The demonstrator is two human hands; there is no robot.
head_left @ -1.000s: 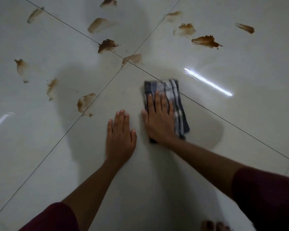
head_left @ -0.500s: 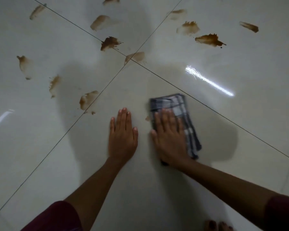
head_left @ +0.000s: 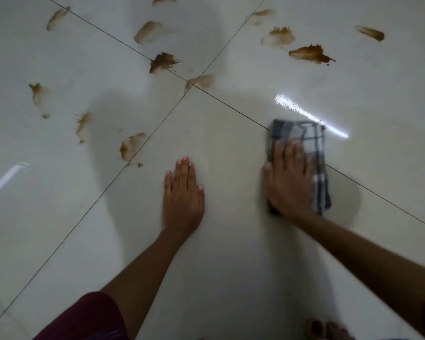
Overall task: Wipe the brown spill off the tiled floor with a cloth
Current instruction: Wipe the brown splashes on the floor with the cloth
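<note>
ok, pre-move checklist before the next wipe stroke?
1. Right hand flat on the folded grey-and-white checked cloth: ok.
2. Cloth flat on the glossy pale tiled floor: ok.
3. Left hand braced flat on the floor, apart from the cloth: ok.
4. Brown spill patches cleared: not ok, many remain farther out.
5. Cloth on a patch now: not ok, none at it.
6. Cloth underside clean: cannot tell.

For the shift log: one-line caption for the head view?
Right hand presses a checked cloth flat on the tiled floor, left hand braced beside it, brown smears unwiped beyond.
</note>
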